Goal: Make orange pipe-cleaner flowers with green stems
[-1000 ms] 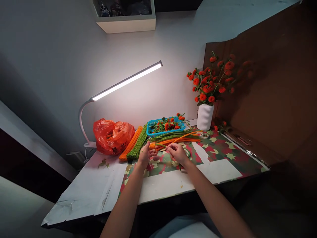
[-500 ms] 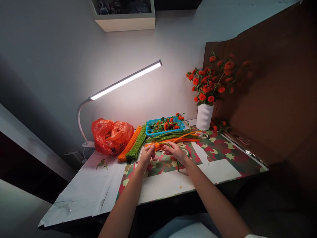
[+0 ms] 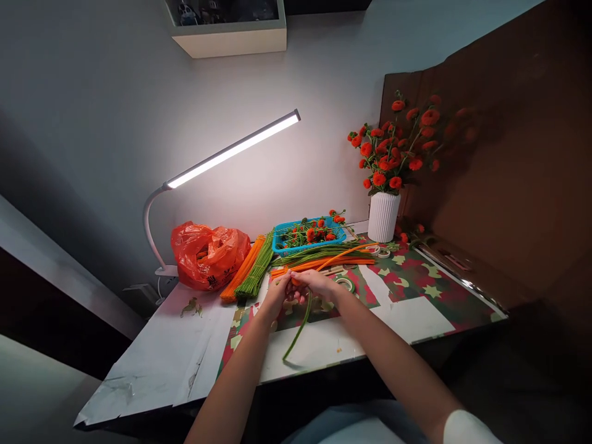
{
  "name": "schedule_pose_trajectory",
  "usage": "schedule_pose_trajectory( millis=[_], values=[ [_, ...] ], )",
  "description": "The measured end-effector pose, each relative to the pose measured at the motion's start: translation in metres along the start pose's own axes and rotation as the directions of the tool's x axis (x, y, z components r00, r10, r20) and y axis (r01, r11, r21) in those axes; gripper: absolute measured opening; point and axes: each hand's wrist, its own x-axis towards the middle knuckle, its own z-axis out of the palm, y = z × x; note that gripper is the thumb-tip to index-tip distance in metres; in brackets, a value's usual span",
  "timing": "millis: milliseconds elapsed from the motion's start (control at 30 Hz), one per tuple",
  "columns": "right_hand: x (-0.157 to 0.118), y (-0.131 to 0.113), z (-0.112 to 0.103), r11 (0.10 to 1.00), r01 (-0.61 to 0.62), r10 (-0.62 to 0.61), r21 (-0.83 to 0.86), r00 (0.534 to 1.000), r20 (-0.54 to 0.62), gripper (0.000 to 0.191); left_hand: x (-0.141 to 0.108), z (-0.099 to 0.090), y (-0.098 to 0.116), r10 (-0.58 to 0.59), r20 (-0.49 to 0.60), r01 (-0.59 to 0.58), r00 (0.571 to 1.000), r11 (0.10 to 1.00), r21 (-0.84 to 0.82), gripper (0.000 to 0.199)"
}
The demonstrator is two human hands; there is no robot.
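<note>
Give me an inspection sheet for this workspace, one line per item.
Surface: white table, partly camouflage-patterned; greenish scrap or mark at left.
Things: small orange piece between the hands, green stem hanging below; orange bundle beside green bundle; flowers in blue basket.
Clutter: red plastic bag, green-rimmed roll.
Hands: left and right meet at the orange piece.
Cables: white cord below the lamp's clamp.
Surroundings: lit lamp, white vase of red-orange flowers, brown panel.

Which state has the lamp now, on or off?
On: the long bar of the lamp glows bright white, and the wall near it is lit.
</note>
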Motion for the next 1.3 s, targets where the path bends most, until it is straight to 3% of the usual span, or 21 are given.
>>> schedule_pose_trajectory(
  millis=[100,267,733,867,1000,1133,1300],
  values=[
    [0.008,0.015,0.003,0.996,0.051,-0.048,0.07,0.998,-0.048,0.045,0.004,-0.003,-0.006,0.016,-0.053,-0.015,0.998,1.0,0.008,0.049],
    [0.011,0.02,0.007,0.992,0.018,0.006,0.125,0.982,-0.19,0.036,0.009,-0.004,-0.009,0.042,-0.118,-0.041,0.992,0.999,0.006,0.05],
    [0.021,0.017,0.017,0.98,0.13,-0.091,0.152,0.967,-0.237,0.04,0.009,0.006,0.002,0.037,-0.222,-0.065,0.974,0.991,-0.12,0.047],
    [0.021,0.017,0.019,0.977,0.136,-0.092,0.163,0.964,-0.25,0.038,0.008,0.005,0.002,0.048,-0.215,-0.065,0.975,0.995,-0.075,0.046],
    [0.016,0.016,0.016,0.975,0.095,-0.037,0.199,0.961,-0.275,0.03,0.008,0.0,-0.002,0.142,-0.126,-0.124,0.982,0.982,0.142,0.045],
    [0.01,0.015,0.012,0.94,0.193,-0.078,0.281,0.925,-0.373,0.021,0.006,0.002,-0.002,0.221,-0.094,-0.196,0.971,0.954,0.225,0.044],
    [0.006,0.014,0.011,0.893,0.139,-0.032,0.428,0.968,-0.249,0.018,0.001,0.009,0.0,0.165,-0.09,-0.15,0.982,0.976,0.16,0.05]
  ],
)
